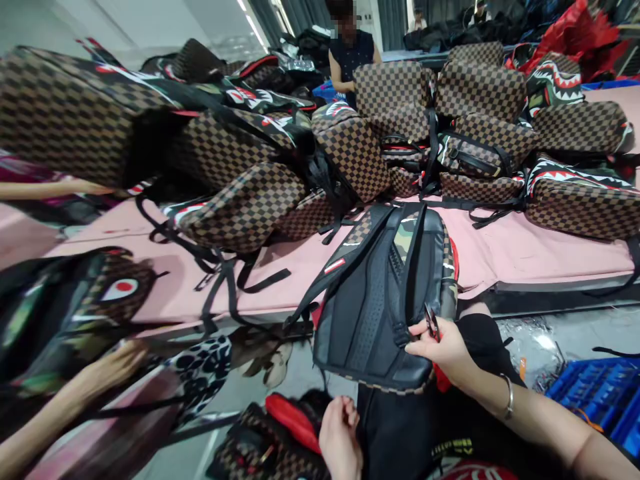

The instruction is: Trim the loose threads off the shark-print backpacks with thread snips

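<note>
Snips in My Right Hand, Bag Across the Table Edge

My right hand (443, 343) is closed around the snips (432, 321), thumb and fingertips together at the lower end of a strap (400, 333). The bag (345, 333) lies with its padded back facing up, its top on the pink table (575, 257) and its lower end over the edge, above my legs. My left hand (343, 433) is beneath it, fingers curled; I cannot tell whether it holds anything. Just beside that hand is a red-and-chequered bundle (295, 420). More chequered bags (395, 87) are heaped across the table. To my left, a co-worker's hand (120, 363) is near another bag (95, 293).
</note>
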### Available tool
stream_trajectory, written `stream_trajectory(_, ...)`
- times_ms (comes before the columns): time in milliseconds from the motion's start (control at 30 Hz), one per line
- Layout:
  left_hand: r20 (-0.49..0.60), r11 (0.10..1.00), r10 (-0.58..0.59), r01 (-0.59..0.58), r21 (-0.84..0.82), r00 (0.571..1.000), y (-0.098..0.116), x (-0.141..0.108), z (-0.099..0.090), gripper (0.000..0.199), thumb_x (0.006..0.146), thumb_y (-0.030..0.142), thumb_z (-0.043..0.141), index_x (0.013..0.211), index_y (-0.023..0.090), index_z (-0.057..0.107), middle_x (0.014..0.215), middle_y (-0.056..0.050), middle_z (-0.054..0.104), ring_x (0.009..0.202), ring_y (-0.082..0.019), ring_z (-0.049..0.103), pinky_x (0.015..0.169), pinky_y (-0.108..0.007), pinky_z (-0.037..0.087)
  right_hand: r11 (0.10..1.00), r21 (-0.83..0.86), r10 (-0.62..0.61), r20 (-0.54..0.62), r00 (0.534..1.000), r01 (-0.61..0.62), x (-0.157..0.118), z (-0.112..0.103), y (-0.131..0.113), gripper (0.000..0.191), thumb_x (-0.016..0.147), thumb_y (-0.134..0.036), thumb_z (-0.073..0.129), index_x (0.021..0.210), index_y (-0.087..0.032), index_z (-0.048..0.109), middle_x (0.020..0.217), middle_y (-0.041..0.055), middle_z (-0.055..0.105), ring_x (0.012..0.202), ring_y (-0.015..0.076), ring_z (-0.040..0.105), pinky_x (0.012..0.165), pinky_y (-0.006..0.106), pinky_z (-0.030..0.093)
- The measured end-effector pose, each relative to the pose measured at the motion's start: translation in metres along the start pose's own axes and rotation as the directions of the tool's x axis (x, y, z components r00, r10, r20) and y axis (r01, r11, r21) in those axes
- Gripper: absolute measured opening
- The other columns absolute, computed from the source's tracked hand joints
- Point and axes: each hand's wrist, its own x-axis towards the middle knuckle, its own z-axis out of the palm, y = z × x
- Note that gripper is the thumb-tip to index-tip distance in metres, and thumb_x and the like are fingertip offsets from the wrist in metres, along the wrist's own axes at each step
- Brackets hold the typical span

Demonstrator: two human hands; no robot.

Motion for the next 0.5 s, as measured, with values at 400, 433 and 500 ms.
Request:
stream_trajectory(400, 0.655, 0.743, 0.455, -0.663, 0.094, 0.603, 0.128, -0.032, 0.073, 0.029, 0.073, 0.029, 0.064, 0.102, 0.028, 0.067, 0.136, -0.006, 0.039, 0.103, -0.02, 0.053, 0.096, -0.035, 0.039, 0.883, -0.451, -0.166, -0.048, 0.985, 0.127, -0.018, -0.008, 0.014, 0.026, 0.059, -0.04, 0.07, 0.069, -0.016, 0.065, 0.053, -0.0023, 0.047, 0.05, 0.0125, 0.043, 0.048, 0.024, 0.038)
stream_trajectory(433, 0.667, 0.76, 0.434, -0.644, 0.091, 0.606, 0.127, -0.031, 0.077, 0.024, 0.072, 0.028, 0.065, 0.095, 0.027, 0.07, 0.135, -0.006, 0.041, 0.101, -0.019, 0.054, 0.096, -0.035, 0.04, 0.874, -0.466, -0.172, -0.039, 0.984, 0.134, -0.019, -0.012, 0.015, 0.026, 0.059, -0.04, 0.071, 0.069, -0.017, 0.065, 0.058, -0.0003, 0.052, 0.053, 0.014, 0.047, 0.051, 0.025, 0.04)
stream_trajectory(500, 0.657, 0.803, 0.418, -0.593, 0.055, 0.628, 0.125, -0.031, 0.08, 0.016, 0.071, 0.025, 0.066, 0.086, 0.026, 0.073, 0.129, -0.006, 0.049, 0.1, -0.02, 0.056, 0.094, -0.033, 0.042, 0.869, -0.477, -0.168, -0.037, 0.985, 0.13, -0.019, -0.016, 0.016, 0.029, 0.058, -0.041, 0.071, 0.072, -0.016, 0.066, 0.065, 0.0029, 0.059, 0.059, 0.0166, 0.052, 0.055, 0.027, 0.044)
